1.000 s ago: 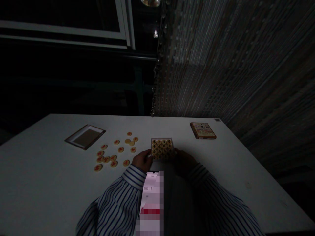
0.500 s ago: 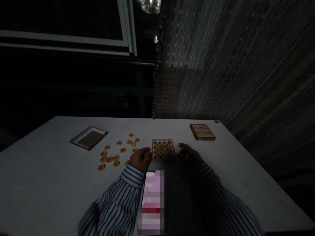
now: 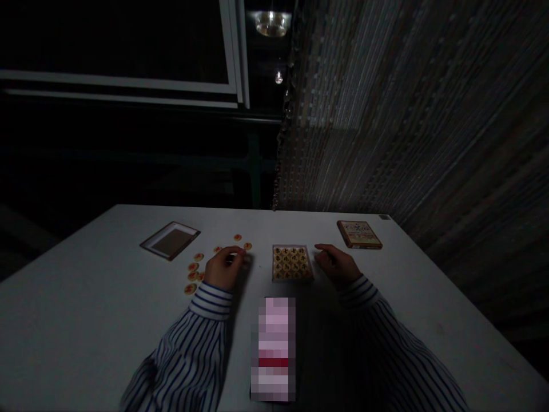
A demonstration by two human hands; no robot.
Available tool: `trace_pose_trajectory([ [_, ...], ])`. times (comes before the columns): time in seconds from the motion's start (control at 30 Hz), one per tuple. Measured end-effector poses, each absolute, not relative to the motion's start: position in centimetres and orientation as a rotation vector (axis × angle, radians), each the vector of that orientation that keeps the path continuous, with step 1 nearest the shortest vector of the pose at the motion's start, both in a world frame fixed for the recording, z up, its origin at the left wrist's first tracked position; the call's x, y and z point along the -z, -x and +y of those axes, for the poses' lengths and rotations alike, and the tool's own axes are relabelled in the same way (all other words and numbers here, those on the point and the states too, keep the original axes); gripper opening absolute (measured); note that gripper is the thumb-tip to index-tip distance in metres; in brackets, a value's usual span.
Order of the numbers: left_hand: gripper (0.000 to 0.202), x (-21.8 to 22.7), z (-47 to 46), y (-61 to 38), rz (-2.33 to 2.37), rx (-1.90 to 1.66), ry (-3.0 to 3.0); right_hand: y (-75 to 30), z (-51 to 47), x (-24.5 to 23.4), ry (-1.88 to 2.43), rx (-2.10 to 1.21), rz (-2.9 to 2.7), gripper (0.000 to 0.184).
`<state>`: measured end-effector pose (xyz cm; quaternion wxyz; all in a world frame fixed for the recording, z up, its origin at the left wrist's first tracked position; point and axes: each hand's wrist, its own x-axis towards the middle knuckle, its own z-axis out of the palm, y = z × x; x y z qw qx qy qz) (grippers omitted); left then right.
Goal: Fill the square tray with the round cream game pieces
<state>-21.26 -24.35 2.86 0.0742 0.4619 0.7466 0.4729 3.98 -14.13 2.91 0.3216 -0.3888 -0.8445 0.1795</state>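
Observation:
A small square box [image 3: 293, 280] sits in front of me, packed with rows of round xiangqi pieces [image 3: 291, 262] marked in black. To its left, my left hand [image 3: 221, 269] is over loose red-marked xiangqi pieces [image 3: 193, 266], hiding some of them. Its thumb and fingers are curled into a pinch beside another red-marked piece [image 3: 247, 246]; whatever may be between the fingertips is too dark to make out. My right hand [image 3: 338, 268] rests just right of the box, index finger stretched out and the others loosely bent, with nothing visible in it.
An open, shallow box lid [image 3: 170, 240] lies at the far left of the white table [image 3: 94, 320]. A printed box [image 3: 359, 234] is at the far right. Close to me, between my forearms, lies a phone with a pixelated screen [image 3: 277, 349]. A beaded string curtain [image 3: 343, 143] hangs behind.
My left hand has moved left, away from the box and over the loose pieces. My right hand stays beside the box. The whole view has shifted slightly.

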Motion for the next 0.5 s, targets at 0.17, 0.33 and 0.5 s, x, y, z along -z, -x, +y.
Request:
trace_pose_trajectory([
  [0.17,0.027,-2.7,-23.7,22.3,2.272,-1.439,-1.393,-2.6,-14.4,-4.0,0.977,-0.494,-2.218,0.030],
  [0.33,0.028,-1.6,-23.6,22.9,2.415,-1.371,-1.380,-1.6,-14.5,-5.1,0.955,-0.450,-2.226,0.028],
  [0.5,0.028,-0.4,-23.8,23.5,2.476,-1.272,-1.453,-0.3,-14.2,-5.6,0.906,-0.408,-2.270,0.026],
])
